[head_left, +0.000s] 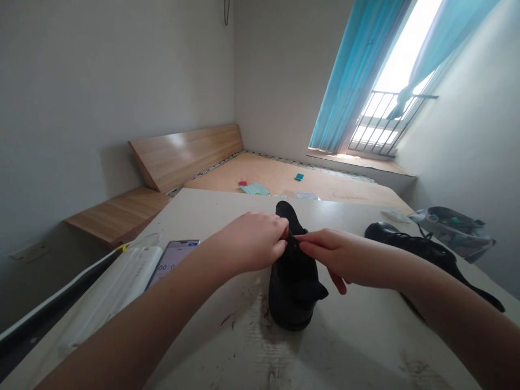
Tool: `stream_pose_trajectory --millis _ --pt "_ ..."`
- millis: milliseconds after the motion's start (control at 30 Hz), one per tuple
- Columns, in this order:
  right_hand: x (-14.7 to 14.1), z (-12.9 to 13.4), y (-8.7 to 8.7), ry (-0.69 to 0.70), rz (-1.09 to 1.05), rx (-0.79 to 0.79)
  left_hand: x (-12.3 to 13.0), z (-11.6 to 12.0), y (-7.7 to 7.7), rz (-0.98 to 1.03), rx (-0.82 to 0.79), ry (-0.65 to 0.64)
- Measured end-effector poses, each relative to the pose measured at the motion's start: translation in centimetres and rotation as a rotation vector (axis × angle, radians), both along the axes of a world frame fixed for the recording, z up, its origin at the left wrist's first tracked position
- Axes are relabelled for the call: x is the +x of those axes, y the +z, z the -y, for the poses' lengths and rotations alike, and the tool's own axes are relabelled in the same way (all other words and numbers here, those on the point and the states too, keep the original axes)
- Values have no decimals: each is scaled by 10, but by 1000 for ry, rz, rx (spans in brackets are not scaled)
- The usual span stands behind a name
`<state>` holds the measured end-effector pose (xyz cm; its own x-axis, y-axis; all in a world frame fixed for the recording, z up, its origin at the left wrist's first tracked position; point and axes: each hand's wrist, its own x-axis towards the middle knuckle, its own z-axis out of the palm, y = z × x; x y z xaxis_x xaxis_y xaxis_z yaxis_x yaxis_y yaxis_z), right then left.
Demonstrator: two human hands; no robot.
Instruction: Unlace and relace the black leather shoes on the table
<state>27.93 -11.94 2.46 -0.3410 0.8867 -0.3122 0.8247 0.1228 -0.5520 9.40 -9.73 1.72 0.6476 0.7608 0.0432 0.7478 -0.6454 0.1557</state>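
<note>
A black shoe (pixel 293 303) stands upright on the white table, its toe pointing away from me and its heel toward me. Over its lacing area, my left hand (pixel 260 238) is closed in a pinch, with a thin dark strand that looks like a shoelace at its fingertips. My right hand (pixel 331 252) meets it from the other side; thumb and index finger pinch the shoe's upper near the eyelets, while the lower fingers curl loosely. The fingertips of both hands nearly touch and hide part of the lacing. A second black shoe (pixel 410 241) lies to the right, partly behind my right forearm.
On the left of the white table (pixel 227 346) are a phone (pixel 179 254) showing a timer and a white power strip (pixel 117 287). A clear plastic bag (pixel 459 233) is at the right edge. Beyond stands a wooden bed (pixel 219 173) with small items on it.
</note>
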Motion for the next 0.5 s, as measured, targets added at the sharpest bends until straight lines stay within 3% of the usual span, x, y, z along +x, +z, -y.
stream_pose_trajectory --millis 67,167,233,300,367,433,500 --pt "1 4 -5 68 105 216 4 0 0 27 70 55" --pt "0 5 -20 130 303 540 12 -3 -7 56 134 35" --pt "0 4 -29 191 391 623 19 -7 -17 38 151 -21" --pt "3 3 -33 240 346 645 26 -11 -28 -4 159 -69" --pt "9 3 -33 177 244 734 30 -14 -35 -32 157 -101" --pt "17 4 -32 75 193 836 29 -14 -34 -25 159 -126" --pt "24 4 -35 104 171 844 19 -9 -21 18 162 -143"
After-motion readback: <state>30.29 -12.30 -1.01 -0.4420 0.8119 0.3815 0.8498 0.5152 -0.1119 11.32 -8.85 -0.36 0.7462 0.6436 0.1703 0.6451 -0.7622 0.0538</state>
